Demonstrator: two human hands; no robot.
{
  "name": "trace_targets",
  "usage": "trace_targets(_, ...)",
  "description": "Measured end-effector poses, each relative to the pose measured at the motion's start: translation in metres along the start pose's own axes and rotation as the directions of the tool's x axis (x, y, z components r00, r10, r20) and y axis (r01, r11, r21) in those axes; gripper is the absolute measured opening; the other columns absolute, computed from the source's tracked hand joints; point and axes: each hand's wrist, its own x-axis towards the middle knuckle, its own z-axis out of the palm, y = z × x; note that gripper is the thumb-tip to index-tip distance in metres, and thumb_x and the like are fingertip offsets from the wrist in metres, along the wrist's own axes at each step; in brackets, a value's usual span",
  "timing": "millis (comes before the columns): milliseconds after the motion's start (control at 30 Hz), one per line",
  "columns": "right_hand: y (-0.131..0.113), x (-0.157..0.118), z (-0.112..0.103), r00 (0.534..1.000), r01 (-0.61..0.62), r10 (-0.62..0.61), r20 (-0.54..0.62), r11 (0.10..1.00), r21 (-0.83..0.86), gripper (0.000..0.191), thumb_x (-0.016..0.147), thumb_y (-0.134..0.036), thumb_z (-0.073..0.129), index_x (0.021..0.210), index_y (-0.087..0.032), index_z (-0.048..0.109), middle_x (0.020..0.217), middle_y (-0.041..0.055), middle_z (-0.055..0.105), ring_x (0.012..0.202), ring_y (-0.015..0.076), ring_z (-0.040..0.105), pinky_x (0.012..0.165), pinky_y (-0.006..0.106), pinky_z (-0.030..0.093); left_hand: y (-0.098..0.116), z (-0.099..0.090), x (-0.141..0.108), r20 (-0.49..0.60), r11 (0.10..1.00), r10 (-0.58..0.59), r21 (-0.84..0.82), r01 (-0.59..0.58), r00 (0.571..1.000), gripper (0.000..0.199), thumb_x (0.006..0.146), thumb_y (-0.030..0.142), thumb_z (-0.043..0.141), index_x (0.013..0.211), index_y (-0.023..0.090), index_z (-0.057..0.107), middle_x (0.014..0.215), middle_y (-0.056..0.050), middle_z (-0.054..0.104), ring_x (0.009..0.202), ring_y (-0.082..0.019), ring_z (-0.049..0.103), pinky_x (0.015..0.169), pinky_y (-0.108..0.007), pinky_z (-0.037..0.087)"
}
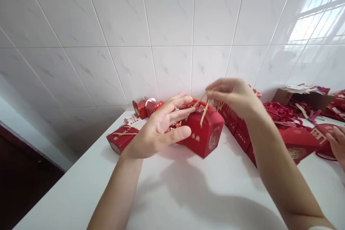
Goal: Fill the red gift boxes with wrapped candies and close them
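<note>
A red gift box [206, 133] with gold print hangs a little above the white table, its shadow below it. My right hand [229, 95] pinches the box's tan cord handle [205, 111] above the lid. Spread beside the box's left side, my left hand [165, 124] has its fingers apart and holds nothing; whether it touches the box is unclear. Behind the hands a red basket [198, 101] with shiny wrapped pieces is partly hidden. Another red box [122, 136] with a twisted cord lies on the table left of my left hand.
Several red boxes [242, 133] stand in a row at the right. Beyond them are red ribbons [280, 111] and an open cardboard box [283, 97]. Another person's hand [338, 145] is by a red box at the right edge. Small red boxes [140, 109] sit near the tiled wall.
</note>
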Motion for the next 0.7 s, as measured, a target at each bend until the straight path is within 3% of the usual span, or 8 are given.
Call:
trace_targets(167, -0.038, 0.031, -0.044, 0.944, -0.058, -0.03, -0.33, 0.965, -0.254, 0.009, 0.077, -0.008, 0.074, 0.086, -0.006, 0.075, 0.061, 0.0031, 0.066, 0.055, 0.0088, 0.059, 0.056, 0.026, 0.044, 0.006, -0.011, -0.001, -0.091, 0.992, 0.03, 0.121, -0.019, 0.995, 0.052, 0.086, 0.041, 0.074, 0.135, 0.033, 0.059, 0.162, -0.005, 0.034, 0.131, -0.036, 0.055, 0.113, -0.052, 0.045)
trace_targets(267, -0.05, 0.038, -0.074, 0.888, -0.149, -0.059, -0.456, 0.901, -0.407, 0.022, 0.079, -0.007, 0.073, 0.099, 0.001, 0.074, 0.073, 0.0081, 0.07, 0.066, 0.0081, 0.062, 0.059, 0.027, 0.041, 0.006, -0.015, -0.001, -0.095, 0.985, 0.023, 0.173, -0.006, 0.995, 0.052, 0.083, 0.045, 0.075, 0.13, 0.03, 0.062, 0.161, -0.006, 0.035, 0.126, -0.036, 0.059, 0.11, -0.05, 0.049)
trace_targets(333, -0.049, 0.04, -0.096, 0.845, -0.207, -0.085, -0.527, 0.858, -0.471, 0.031, 0.082, -0.012, 0.071, 0.107, 0.006, 0.071, 0.087, 0.015, 0.072, 0.08, 0.0131, 0.067, 0.061, 0.03, 0.037, 0.005, -0.016, -0.001, -0.098, 0.978, -0.001, 0.206, 0.021, 0.995, 0.053, 0.081, 0.05, 0.075, 0.13, 0.031, 0.063, 0.161, -0.006, 0.034, 0.126, -0.037, 0.058, 0.109, -0.051, 0.049)
trace_targets(433, -0.038, 0.043, -0.129, 0.784, -0.303, -0.098, -0.613, 0.801, -0.516, 0.044, 0.087, -0.024, 0.064, 0.114, 0.011, 0.065, 0.102, 0.0232, 0.071, 0.094, 0.0196, 0.068, 0.06, 0.034, 0.034, 0.004, -0.016, 0.001, -0.096, 0.966, -0.036, 0.25, 0.059, 0.995, 0.055, 0.082, 0.052, 0.074, 0.132, 0.033, 0.062, 0.163, -0.005, 0.032, 0.129, -0.037, 0.056, 0.109, -0.05, 0.049)
trace_targets(567, -0.004, 0.047, -0.167, 0.736, -0.429, -0.016, -0.676, 0.763, -0.484, 0.039, 0.089, -0.017, 0.068, 0.115, 0.012, 0.066, 0.105, 0.0322, 0.068, 0.086, 0.0133, 0.068, 0.061, 0.031, 0.038, 0.0, -0.019, 0.003, -0.082, 0.954, -0.04, 0.292, 0.062, 0.996, 0.053, 0.085, 0.047, 0.073, 0.134, 0.033, 0.06, 0.164, -0.004, 0.028, 0.13, -0.035, 0.056, 0.11, -0.048, 0.049)
trace_targets(700, 0.039, 0.046, -0.192, 0.753, -0.486, 0.118, -0.647, 0.763, -0.427, 0.03, 0.088, -0.007, 0.068, 0.111, 0.012, 0.066, 0.1, 0.0323, 0.067, 0.068, 0.0083, 0.061, 0.066, 0.03, 0.046, -0.004, -0.022, 0.003, -0.08, 0.946, -0.042, 0.317, 0.065, 0.996, 0.051, 0.086, 0.045, 0.072, 0.134, 0.034, 0.059, 0.165, -0.004, 0.026, 0.132, -0.034, 0.055, 0.111, -0.048, 0.048)
